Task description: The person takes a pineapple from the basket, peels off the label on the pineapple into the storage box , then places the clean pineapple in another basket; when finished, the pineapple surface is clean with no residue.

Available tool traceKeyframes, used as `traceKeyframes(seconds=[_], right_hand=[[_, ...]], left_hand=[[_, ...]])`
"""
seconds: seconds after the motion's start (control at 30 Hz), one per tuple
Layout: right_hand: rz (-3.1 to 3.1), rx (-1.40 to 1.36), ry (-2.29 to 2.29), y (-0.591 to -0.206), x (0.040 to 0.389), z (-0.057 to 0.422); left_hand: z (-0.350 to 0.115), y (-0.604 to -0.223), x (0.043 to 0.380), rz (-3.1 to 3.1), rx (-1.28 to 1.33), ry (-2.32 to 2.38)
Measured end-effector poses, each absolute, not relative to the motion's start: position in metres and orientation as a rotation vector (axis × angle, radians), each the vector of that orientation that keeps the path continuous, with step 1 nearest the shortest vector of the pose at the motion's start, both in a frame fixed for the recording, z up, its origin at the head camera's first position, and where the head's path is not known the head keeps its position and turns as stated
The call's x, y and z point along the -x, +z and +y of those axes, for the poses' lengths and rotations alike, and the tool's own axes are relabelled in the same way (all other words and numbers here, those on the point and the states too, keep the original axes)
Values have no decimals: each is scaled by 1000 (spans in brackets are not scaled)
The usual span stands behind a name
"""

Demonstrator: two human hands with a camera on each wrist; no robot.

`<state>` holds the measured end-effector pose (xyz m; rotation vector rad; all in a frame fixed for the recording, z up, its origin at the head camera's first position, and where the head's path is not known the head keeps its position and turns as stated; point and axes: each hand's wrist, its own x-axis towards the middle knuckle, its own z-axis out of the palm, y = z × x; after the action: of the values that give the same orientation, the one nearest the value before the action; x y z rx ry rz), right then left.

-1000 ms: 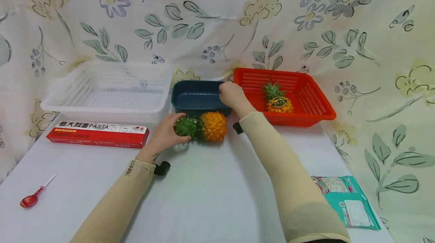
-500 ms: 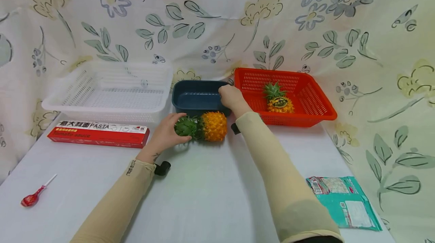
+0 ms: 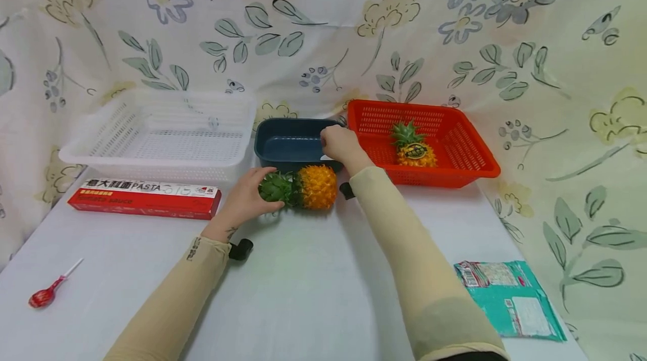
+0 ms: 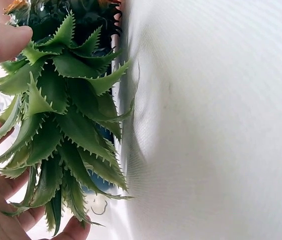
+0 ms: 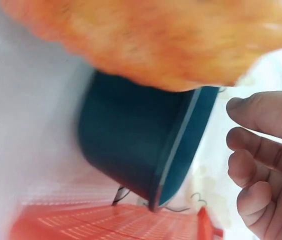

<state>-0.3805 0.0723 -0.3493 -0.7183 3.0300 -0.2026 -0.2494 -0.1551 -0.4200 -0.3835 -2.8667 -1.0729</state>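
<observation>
The right hand (image 3: 343, 146) shifted slightly left over the navy tub (image 3: 288, 149), empty; the nearer left hand (image 3: 246, 197) gripped the pineapple (image 3: 317, 188) crown-end, lengthwise toward the right edge of the table (image 3: 298, 282).

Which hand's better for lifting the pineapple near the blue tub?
Probably the left hand: it holds the pineapple by its leaves. The right hand looks empty, up by the tub.

Nearer pineapple (image 3: 318, 188) rough; blue tray (image 3: 290, 149) smooth plastic; tablecloth (image 3: 298, 293) matt.
</observation>
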Motion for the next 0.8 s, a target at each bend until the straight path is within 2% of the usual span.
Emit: traceKeyframes(seconds=[0.3,0.5,0.8], right_hand=[[3089,556,-672,-332,360,83],[2965,332,-1329,-326,339,97],[2685,-107,-2346,-340,313,134]], left_hand=[[-155,-418,249,-2878,372,-1096],[-157,-418,248,-2890,366,-1104],[-155,-416,247,-2884,383,-1070]])
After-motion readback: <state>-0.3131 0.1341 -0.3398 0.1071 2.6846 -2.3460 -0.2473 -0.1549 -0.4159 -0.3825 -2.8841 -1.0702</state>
